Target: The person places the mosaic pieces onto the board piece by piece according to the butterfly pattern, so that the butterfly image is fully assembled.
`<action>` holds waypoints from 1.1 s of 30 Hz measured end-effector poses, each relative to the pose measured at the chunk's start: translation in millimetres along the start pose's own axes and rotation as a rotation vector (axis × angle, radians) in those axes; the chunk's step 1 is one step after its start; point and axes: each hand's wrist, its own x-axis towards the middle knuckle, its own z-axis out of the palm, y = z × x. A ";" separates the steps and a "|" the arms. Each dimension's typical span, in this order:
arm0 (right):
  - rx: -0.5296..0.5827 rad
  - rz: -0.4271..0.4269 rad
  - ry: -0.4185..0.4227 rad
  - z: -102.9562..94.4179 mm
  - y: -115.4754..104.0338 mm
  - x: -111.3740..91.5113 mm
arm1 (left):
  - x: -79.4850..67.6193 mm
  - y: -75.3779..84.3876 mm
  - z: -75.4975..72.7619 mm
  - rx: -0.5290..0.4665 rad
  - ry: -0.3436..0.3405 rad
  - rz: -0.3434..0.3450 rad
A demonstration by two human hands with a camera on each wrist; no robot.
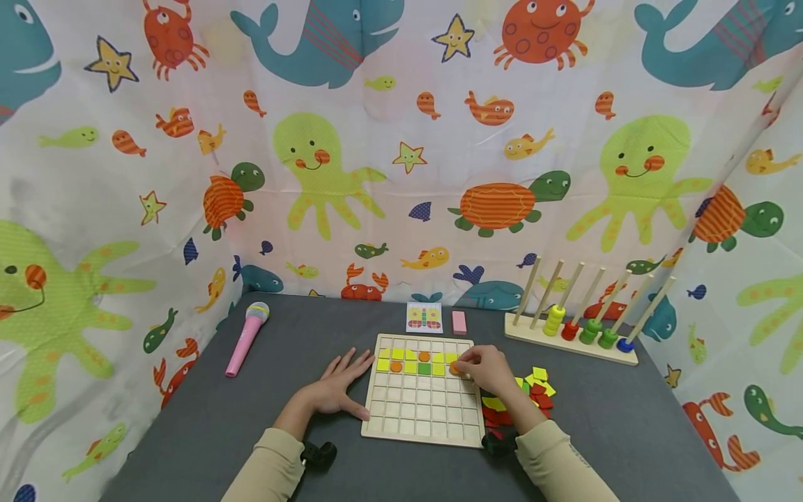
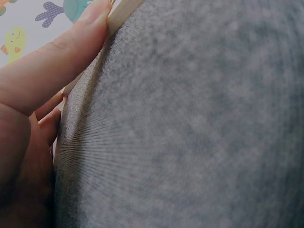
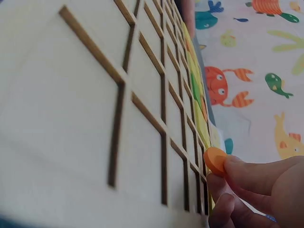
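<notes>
A wooden grid board [image 1: 424, 411] lies on the dark table, its upper two rows holding yellow square tiles, a few orange round pieces and one green square tile [image 1: 424, 369]. My right hand [image 1: 492, 371] pinches an orange disc [image 3: 216, 160] between thumb and fingers at the board's right side, over the second row. Spread out at the left edge is my left hand [image 1: 339, 385], its thumb [image 2: 71, 52] touching the board's rim. Beside the board on the right, partly hidden under my right forearm, lies a pile of yellow, red and green tiles [image 1: 541, 390].
Behind the board lie a butterfly pattern card [image 1: 424, 317] and a pink block [image 1: 459, 322]. A wooden peg rack with colored rings [image 1: 571, 339] stands at the back right. Far left lies a pink toy microphone [image 1: 247, 339]. A sea-animal printed cloth surrounds the table.
</notes>
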 end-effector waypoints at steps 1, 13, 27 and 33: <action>-0.007 -0.002 0.000 2.1 -0.5 0.0 | 0.2 0.0 0.3 -0.002 0.000 0.000; -0.126 -0.004 0.045 14.3 -5.4 1.7 | 0.6 0.4 -1.0 0.007 -0.008 0.014; -0.078 0.010 0.080 -18.2 -3.5 -11.6 | -0.5 0.6 -0.7 -0.008 -0.009 0.008; -0.098 0.024 0.078 -34.6 15.0 -20.5 | -1.5 1.4 0.5 -0.002 -0.008 0.011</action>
